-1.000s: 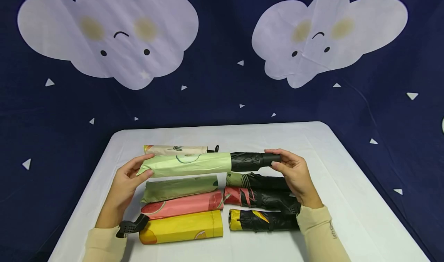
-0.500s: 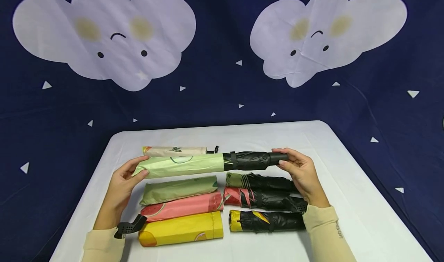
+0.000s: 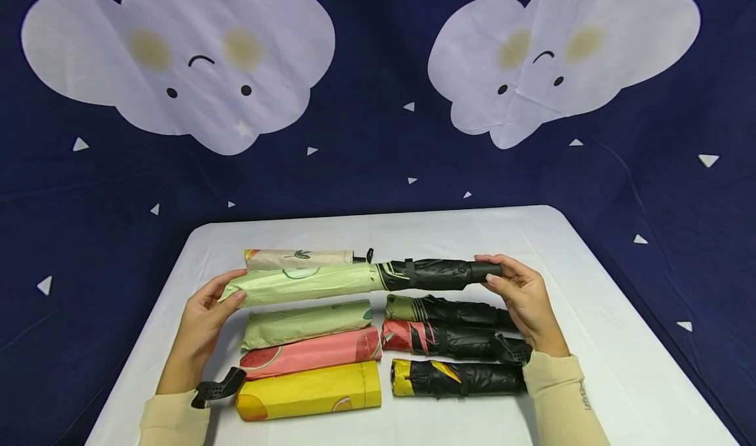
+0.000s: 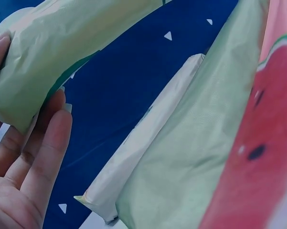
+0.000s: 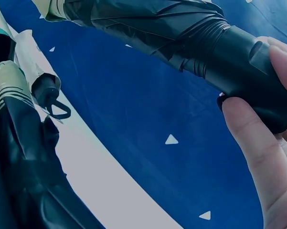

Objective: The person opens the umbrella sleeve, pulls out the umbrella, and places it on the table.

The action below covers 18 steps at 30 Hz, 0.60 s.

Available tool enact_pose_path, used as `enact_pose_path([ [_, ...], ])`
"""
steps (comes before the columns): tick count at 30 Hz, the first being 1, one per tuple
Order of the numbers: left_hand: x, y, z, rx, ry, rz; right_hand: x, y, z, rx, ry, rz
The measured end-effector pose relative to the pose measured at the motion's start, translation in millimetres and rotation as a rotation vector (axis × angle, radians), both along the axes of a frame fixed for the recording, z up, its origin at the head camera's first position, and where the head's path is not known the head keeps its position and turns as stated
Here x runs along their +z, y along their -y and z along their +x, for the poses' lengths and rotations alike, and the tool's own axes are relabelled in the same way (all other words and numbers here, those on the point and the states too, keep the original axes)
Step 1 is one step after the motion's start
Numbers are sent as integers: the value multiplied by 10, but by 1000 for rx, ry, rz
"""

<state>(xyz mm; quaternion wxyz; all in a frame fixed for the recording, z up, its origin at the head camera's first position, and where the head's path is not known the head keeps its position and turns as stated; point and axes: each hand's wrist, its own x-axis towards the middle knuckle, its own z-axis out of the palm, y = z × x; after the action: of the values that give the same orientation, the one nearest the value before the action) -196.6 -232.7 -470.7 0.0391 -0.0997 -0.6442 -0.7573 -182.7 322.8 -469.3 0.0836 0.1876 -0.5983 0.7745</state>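
Observation:
A folded black umbrella [image 3: 440, 274] sticks partway out of a pale green sleeve [image 3: 319, 283] printed with an avocado, both held level over the table. My left hand [image 3: 203, 311] pinches the sleeve's closed end between thumb and fingers; the left wrist view shows its crumpled tip [image 4: 24, 95] in the fingers. On the other side my right hand [image 3: 525, 295] grips the umbrella's black handle [image 5: 250, 76] with thumb and fingertips. Green and black trim of the canopy shows at the sleeve's mouth. The rest of the umbrella is hidden inside.
Nearer me lie an olive sleeve [image 3: 307, 324], a pink watermelon sleeve [image 3: 313, 352] and a yellow sleeve [image 3: 310, 391]. Folded umbrellas with green [image 3: 404, 307], red [image 3: 407, 336] and yellow [image 3: 401, 376] ends lie to their right. A cream umbrella in its sleeve [image 3: 321, 257] lies behind, on the white table [image 3: 449, 226].
My right hand has moved right with the handle, drawing more of the umbrella out of the pale green sleeve. My left hand, still pinching the sleeve's end, has shifted slightly left.

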Motion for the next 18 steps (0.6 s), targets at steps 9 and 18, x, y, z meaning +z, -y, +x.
enact_pose_path([
  [9, -39, 40, -8, 34, 25, 22, -48, -122, 10, -7, -18, -35],
  [18, -118, 73, -23, 66, 27, 15, -69, -238, 49, -11, -34, -63],
])
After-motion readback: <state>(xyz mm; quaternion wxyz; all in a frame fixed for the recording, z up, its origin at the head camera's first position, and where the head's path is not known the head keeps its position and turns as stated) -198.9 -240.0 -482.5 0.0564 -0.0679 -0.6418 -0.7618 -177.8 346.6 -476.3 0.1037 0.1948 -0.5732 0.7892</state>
